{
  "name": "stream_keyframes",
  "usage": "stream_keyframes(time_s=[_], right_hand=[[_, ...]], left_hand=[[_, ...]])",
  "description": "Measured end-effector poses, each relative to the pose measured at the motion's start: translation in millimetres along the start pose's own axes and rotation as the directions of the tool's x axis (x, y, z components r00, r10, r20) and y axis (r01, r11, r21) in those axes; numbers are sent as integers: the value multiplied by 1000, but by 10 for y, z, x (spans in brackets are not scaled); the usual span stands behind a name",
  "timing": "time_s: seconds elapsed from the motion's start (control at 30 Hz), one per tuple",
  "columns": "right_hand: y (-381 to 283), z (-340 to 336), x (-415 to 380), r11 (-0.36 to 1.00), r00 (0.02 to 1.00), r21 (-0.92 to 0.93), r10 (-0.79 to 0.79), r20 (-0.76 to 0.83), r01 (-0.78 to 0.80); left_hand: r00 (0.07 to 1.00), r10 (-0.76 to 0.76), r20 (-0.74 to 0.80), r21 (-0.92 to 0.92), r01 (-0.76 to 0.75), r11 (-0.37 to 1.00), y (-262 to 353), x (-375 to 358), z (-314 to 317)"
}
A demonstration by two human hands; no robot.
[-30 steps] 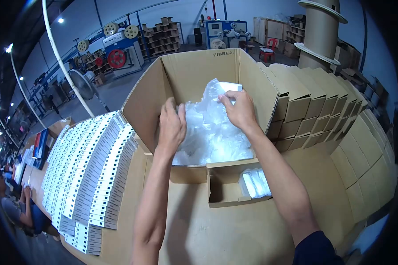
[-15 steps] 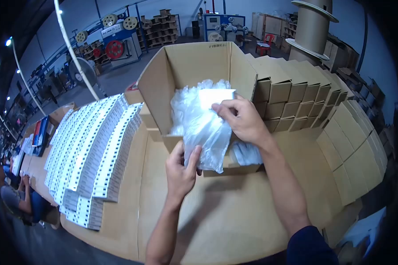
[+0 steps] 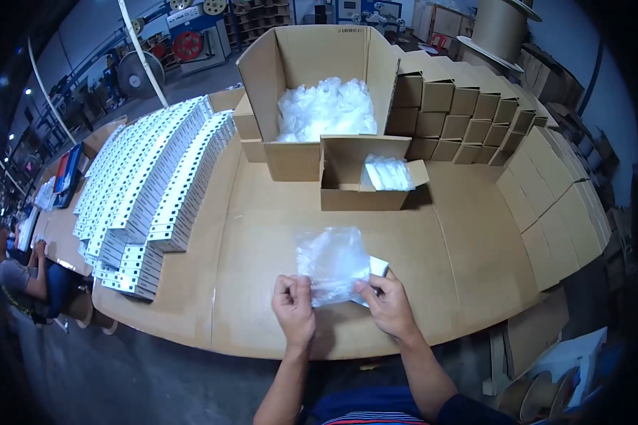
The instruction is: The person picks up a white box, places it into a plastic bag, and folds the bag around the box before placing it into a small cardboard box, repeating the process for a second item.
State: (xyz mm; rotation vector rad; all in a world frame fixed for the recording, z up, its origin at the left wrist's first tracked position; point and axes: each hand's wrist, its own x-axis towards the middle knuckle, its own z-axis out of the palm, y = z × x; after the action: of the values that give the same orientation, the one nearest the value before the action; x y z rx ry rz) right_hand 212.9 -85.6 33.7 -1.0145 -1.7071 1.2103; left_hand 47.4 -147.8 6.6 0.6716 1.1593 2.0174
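A clear plastic bag [image 3: 333,258] is stretched between my two hands above the front of the table. My left hand [image 3: 294,308] pinches its lower left edge. At the lower right edge, my right hand [image 3: 388,304] grips the bag together with a small white box [image 3: 378,266], which is partly hidden behind the bag and fingers. Beyond them stands a small open carton [image 3: 361,201] with a wrapped item [image 3: 388,174] in its right part. Behind that, a large open carton [image 3: 294,164] contains a heap of clear plastic bags [image 3: 326,110].
Rows of white boxes [image 3: 149,177] are stacked on the table [image 3: 262,234] at the left. Brown cartons [image 3: 468,106] stand in tiers at the back right, with more cartons [image 3: 556,205] at the right edge. A person [image 3: 25,265] sits at far left.
Both hands have moved back toward my body with the bag and white box, away from the large carton. The view has tilted down, and the small carton now shows fully.
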Motion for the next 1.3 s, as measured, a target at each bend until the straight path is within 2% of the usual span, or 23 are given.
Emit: stream_keyframes(time_s=[0.03, 0.1, 0.2, 0.23, 0.33, 0.37, 0.43, 0.53, 0.6, 0.7, 0.8, 0.83, 0.9, 0.93, 0.97, 1.03, 1.13, 1.17, 1.2, 1.23, 1.27, 1.3], right_hand=[[87, -9, -89, 995, 996, 48, -88, -34, 90], [144, -69, -286, 997, 997, -9, -76, -18, 76], [187, -145, -477, 991, 995, -112, -73, 66, 80], [191, -156, -498, 985, 992, -147, -78, 100, 92], [235, -141, -517, 993, 992, 28, -112, 60, 111], [215, -124, -533, 983, 997, 183, -41, 64, 28], [155, -103, -533, 870, 990, 474, 96, 101, -132], [166, -179, -530, 788, 952, 541, 190, 241, -294], [163, -193, -503, 780, 981, 595, 156, 114, -193], [214, -195, -482, 760, 995, 649, 76, -69, -13], [214, -226, -524, 743, 990, 664, 138, -29, -84], [225, -200, -572, 756, 979, 633, 202, 20, -169], [407, -150, -640, 952, 994, 285, 107, 19, -108], [472, -136, -654, 994, 997, 91, 65, 35, -68], [508, -108, -692, 990, 993, 84, 115, 2, -114], [468, -74, -664, 996, 996, 67, 55, -73, -50], [434, -57, -617, 1000, 992, 28, -10, -129, 14], [399, -67, -616, 999, 989, -16, -30, -142, 29], [351, -86, -624, 997, 987, -61, -50, -154, 41], [257, -90, -632, 997, 988, -59, 44, -148, -53], [177, -103, -621, 993, 990, -119, -12, -141, -4], [106, -110, -601, 983, 989, -177, -68, -130, 45]], left_hand=[[1000, -6, 14, -48, 7, 999, 26, -66, -30], [997, -76, -12, -89, 75, 993, 100, -216, 20], [967, -246, 73, 90, 239, 967, 227, -333, 101], [965, -226, 134, 146, 206, 968, 127, -355, 0], [966, -119, 230, 215, 69, 974, 99, -440, -57], [953, -165, 256, 207, 113, 972, 127, -465, -59], [936, -189, 297, 243, 117, 963, 102, -511, -124], [940, -181, 291, 295, 91, 951, 120, -575, -129], [946, -148, 289, 338, 44, 940, 101, -580, -184], [960, -152, 235, 322, 71, 944, 111, -634, -142], [969, -139, 204, 299, 74, 951, 43, -671, -144], [973, -127, 191, 289, 68, 955, 25, -662, -133], [974, -134, 182, 272, 81, 959, 5, -632, -97], [974, -141, 175, 265, 92, 960, -4, -631, -92], [979, -147, 144, 158, 124, 980, -58, -616, -121], [983, -163, 81, -61, 169, 984, -156, -552, -190], [999, -4, -40, -190, -4, 982, -41, -434, -166], [984, 156, -83, -30, -159, 987, -18, -393, -108], [940, 340, 13, 241, -333, 911, 44, -372, -93], [864, 479, 155, 472, -491, 733, 134, -352, -94], [764, 556, 327, 635, -613, 470, 224, -339, -76], [724, 533, 438, 634, -669, 387, 308, -336, -19]])
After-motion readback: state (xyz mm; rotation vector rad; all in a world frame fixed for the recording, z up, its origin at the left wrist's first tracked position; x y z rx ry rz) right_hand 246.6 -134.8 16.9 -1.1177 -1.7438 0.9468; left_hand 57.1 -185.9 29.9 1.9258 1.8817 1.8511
